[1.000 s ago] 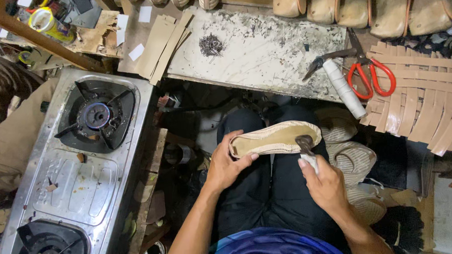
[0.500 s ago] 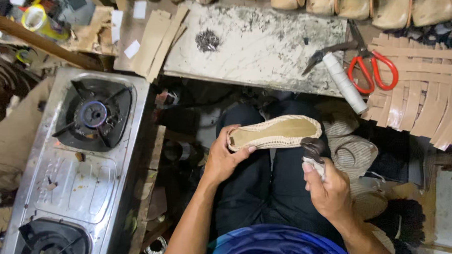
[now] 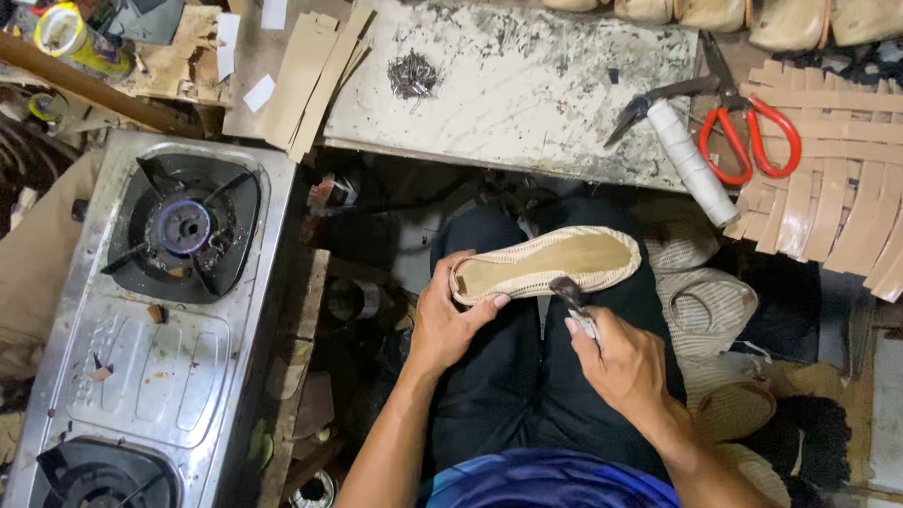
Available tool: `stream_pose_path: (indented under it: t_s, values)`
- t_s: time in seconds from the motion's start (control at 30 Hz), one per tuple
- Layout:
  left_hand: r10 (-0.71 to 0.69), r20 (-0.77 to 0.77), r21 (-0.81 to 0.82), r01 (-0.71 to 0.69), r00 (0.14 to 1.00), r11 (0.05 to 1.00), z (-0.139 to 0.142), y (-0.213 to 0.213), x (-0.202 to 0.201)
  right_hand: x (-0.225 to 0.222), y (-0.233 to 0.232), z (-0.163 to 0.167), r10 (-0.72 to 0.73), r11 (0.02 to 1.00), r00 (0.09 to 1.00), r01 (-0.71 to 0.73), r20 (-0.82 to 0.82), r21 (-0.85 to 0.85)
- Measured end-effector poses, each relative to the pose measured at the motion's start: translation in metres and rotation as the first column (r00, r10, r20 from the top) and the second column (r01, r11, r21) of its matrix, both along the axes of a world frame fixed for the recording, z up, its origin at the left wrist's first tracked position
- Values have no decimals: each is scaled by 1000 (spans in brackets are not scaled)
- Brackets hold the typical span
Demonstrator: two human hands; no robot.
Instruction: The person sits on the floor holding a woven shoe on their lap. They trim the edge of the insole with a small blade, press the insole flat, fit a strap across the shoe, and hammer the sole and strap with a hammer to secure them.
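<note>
Our left hand (image 3: 444,324) has its fingers (image 3: 493,301) wrapped around the heel end of a tan shoe sole (image 3: 547,263), thumb across the top, holding it level over our lap. Our right hand (image 3: 620,363) has its fingers (image 3: 574,325) closed tight around the handle of a small brush (image 3: 570,295), whose dark head touches the near edge of the sole, just beside the left thumb.

Beyond the fingers, past the sole, lies the bench (image 3: 526,91), a stained pale slab with a small pile of dark tacks (image 3: 412,75) on it. To the right of that we see pliers (image 3: 656,102), a white roll (image 3: 690,160) and red-handled scissors (image 3: 747,133), with woven tan strips (image 3: 850,190) farther right. Just right of our right hand lie more woven soles (image 3: 709,310). Well off to the left of our left hand stands a steel gas stove (image 3: 144,325), its far burner (image 3: 183,228) lit with a blue flame.
</note>
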State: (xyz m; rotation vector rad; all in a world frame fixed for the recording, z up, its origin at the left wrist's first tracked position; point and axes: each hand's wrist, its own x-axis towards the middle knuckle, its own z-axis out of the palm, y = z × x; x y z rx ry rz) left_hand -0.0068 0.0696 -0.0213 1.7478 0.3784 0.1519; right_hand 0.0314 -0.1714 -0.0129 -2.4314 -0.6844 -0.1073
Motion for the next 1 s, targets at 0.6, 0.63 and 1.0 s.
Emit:
stream_pose_path:
  t_s: [0.6, 0.63, 1.0]
  values:
    - [7, 19, -21, -7, 1000, 1000, -6, -1, 0, 1, 4, -1, -4, 1000, 1000, 4, 6, 28]
    - [8, 20, -17, -8, 1000, 1000, -6, -1, 0, 1, 4, -1, -3, 1000, 1000, 3, 9, 28]
    - [4, 3, -22, -4, 1000, 1000, -3, 0, 0, 0, 5, 0, 15, 999, 999, -16, 33, 31]
